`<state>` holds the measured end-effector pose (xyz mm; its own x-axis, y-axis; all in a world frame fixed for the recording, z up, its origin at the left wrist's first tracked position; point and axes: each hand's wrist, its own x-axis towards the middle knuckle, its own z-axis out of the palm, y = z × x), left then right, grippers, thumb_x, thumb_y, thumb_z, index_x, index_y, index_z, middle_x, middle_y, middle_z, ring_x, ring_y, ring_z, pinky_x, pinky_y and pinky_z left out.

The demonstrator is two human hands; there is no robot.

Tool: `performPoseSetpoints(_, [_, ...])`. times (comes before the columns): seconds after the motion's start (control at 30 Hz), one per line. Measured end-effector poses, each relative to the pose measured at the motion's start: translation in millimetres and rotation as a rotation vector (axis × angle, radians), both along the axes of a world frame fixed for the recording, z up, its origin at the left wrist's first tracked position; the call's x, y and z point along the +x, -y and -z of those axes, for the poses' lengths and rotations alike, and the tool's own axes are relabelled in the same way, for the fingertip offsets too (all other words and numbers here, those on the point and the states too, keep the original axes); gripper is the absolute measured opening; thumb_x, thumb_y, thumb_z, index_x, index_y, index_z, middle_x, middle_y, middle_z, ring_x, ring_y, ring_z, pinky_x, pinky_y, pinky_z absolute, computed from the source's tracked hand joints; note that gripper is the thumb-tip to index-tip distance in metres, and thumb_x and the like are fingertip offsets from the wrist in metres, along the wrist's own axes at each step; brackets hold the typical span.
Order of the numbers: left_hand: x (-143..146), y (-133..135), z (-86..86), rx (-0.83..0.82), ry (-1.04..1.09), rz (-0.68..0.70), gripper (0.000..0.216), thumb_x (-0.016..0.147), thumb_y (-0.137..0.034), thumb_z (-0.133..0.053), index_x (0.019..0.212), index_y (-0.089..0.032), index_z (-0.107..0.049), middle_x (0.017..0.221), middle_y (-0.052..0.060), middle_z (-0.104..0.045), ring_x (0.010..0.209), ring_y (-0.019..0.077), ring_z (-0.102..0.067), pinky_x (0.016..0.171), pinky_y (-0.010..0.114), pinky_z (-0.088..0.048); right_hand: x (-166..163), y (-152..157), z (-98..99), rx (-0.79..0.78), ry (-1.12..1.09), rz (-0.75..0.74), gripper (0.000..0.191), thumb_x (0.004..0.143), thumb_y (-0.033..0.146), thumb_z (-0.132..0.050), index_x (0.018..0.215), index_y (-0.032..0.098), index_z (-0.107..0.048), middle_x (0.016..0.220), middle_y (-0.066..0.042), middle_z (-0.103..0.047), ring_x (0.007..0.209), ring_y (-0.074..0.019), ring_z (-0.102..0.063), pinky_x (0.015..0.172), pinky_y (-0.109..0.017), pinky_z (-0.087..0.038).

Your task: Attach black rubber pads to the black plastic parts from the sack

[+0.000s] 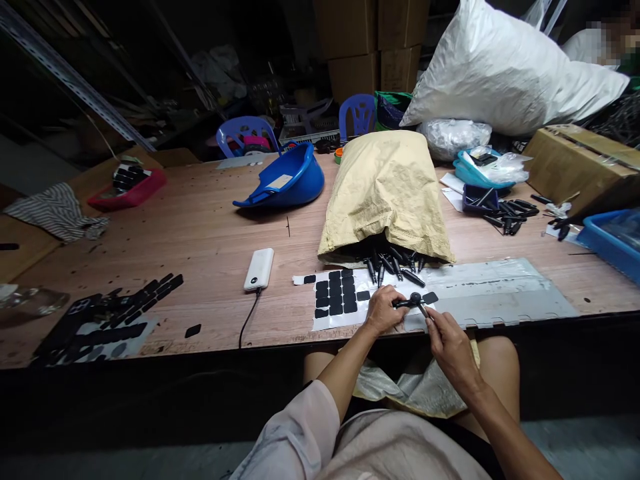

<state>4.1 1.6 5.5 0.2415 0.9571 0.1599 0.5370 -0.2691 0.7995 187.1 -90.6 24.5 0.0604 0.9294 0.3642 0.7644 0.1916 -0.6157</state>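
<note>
My left hand [386, 311] rests low over the table's front edge, its fingers pinched on a slim black handle-like piece [401, 303]. Just to the right, my right hand [454, 350] is closed on a thin tool with a metallic shaft [423, 310]. A round black knob [415, 299] sits where tool and black piece meet; which one it belongs to I cannot tell. Beside my left hand lies a white backing sheet [320, 324] bearing rows of black rounded patches [336, 293]. One loose black patch [430, 297] lies right of the knob.
A yellow sack [387, 180] spills several black handle-like pieces [395, 260] toward me. Grey sheeting [520, 293] covers the front right edge. Left stand a white power bank [259, 269] with a cable and a tilted blue basin [295, 177]. A cardboard box [585, 167] stands right.
</note>
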Motion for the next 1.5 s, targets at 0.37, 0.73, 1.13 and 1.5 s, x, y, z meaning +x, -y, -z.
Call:
performPoseSetpoints(0.37, [1.8,1.0,-1.8,0.04,-0.061,0.021,0.019,0.073,-0.015,-0.087,0.09,-0.02,-0.08,0.089,0.004,-0.071,0.092,0.0235,-0.065,0.089,0.037,-0.053,72.2,-48.8,-19.9,-0.074,0.287,0.449,0.04,0.106,0.038,-0.051,0.133,0.022,-0.075,0.112,-0.013,-0.072,0.087,-0.0236,-0.063,0.07,-0.035,-0.044])
performPoseSetpoints(0.73, [1.7,1.2,-1.5,0.052,-0.101,0.039,0.016,0.077,-0.022,-0.089,0.091,-0.021,-0.08,0.089,0.004,-0.07,0.092,0.0234,-0.065,0.088,0.036,-0.052,88.7,-107.3,-1.3,-0.207,0.538,0.549,0.038,0.103,0.03,-0.053,0.13,0.017,-0.077,0.104,-0.017,-0.065,0.086,-0.023,-0.054,0.07,-0.033,-0.033])
performPoseSetpoints(1.13, [-1.2,35.4,-4.7,0.202,-0.108,0.154,0.016,0.098,-0.033,-0.074,0.105,-0.02,-0.075,0.099,0.008,-0.074,0.097,0.0249,-0.066,0.09,0.038,-0.052,73.8,-118.0,2.8,-0.172,0.604,0.561,0.037,0.104,0.027,-0.047,0.126,0.013,-0.073,0.106,-0.019,-0.065,0.09,-0.0253,-0.056,0.071,-0.034,-0.033])
performPoseSetpoints(1.5, [-14.6,125.5,74.4,-0.511,-0.429,0.194,0.028,0.102,-0.034,-0.061,0.123,-0.024,-0.076,0.117,0.009,-0.081,0.112,0.0273,-0.076,0.099,0.037,-0.058,74.9,-119.3,7.8,-0.176,0.62,0.559,0.034,0.103,0.026,-0.048,0.123,0.012,-0.07,0.107,-0.019,-0.065,0.094,-0.0269,-0.057,0.071,-0.034,-0.032])
